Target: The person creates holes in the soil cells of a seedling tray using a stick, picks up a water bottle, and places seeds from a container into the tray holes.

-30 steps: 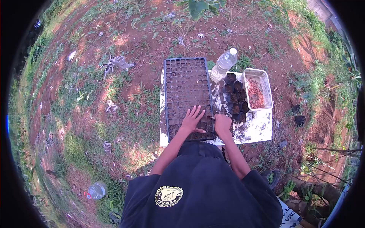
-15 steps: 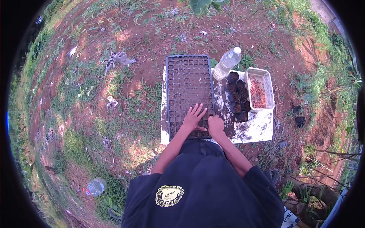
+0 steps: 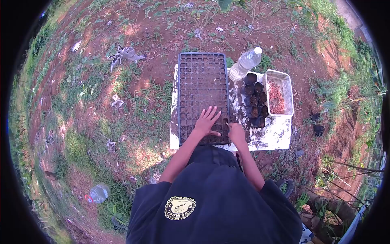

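Observation:
A black seedling tray (image 3: 203, 87) with many small soil-filled cells lies lengthwise in front of me on a white board (image 3: 268, 140). My left hand (image 3: 207, 123) rests over the tray's near part, fingers spread and nothing in it. At the tray's near right edge is my right hand (image 3: 237, 133), fingers curled together and pointing at the edge cells. Something thin seems to stick out from its fingertips, too small to name.
Right of the tray stand a clear water bottle (image 3: 245, 64), several small black pots of soil (image 3: 254, 99) and a white basket (image 3: 289, 97) holding reddish pieces (image 3: 277, 99). Another bottle (image 3: 97, 193) lies on the grass at left. A crumpled grey cloth (image 3: 126, 55) lies beyond.
My right hand has shifted slightly right and up along the tray's edge, its fingertips now showing. My left hand stays spread on the tray. The view has tilted a little.

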The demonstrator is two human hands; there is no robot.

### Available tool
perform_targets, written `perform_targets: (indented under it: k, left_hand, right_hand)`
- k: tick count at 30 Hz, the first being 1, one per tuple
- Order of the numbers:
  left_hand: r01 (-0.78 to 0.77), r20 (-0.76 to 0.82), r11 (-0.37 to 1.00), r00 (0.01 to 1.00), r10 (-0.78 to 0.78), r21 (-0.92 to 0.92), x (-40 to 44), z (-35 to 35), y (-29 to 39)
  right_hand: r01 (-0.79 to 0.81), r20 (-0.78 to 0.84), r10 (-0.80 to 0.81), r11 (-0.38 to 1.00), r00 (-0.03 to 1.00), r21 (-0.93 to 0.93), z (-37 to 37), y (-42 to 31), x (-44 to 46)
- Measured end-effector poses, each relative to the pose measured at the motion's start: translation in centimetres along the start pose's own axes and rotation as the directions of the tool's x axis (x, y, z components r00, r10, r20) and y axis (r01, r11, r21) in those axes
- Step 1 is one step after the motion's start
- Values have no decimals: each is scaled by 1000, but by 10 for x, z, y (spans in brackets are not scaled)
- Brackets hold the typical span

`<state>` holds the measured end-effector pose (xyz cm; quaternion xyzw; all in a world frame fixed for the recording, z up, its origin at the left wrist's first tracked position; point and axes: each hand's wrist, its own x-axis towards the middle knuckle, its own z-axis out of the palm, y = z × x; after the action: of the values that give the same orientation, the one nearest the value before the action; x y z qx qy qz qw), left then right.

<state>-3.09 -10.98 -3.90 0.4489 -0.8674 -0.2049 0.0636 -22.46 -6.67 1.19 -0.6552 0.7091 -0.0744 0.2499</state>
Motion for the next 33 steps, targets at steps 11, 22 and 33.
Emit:
perform_targets:
  k: [11, 22, 33]
  left_hand:
    - [7, -173, 982, 984, -39, -186, -36, -15, -5]
    - [327, -101, 940, 936, -337, -100, -93, 1, 6]
    - [358, -138, 934, 924, -357, -23, -79, 9, 37]
  right_hand:
    - [87, 51, -76, 952, 996, -292, -30, -4, 22]
    - [13, 139, 4, 993, 990, -121, -38, 11, 35]
    - [109, 33, -105, 980, 994, -164, -38, -2, 17]
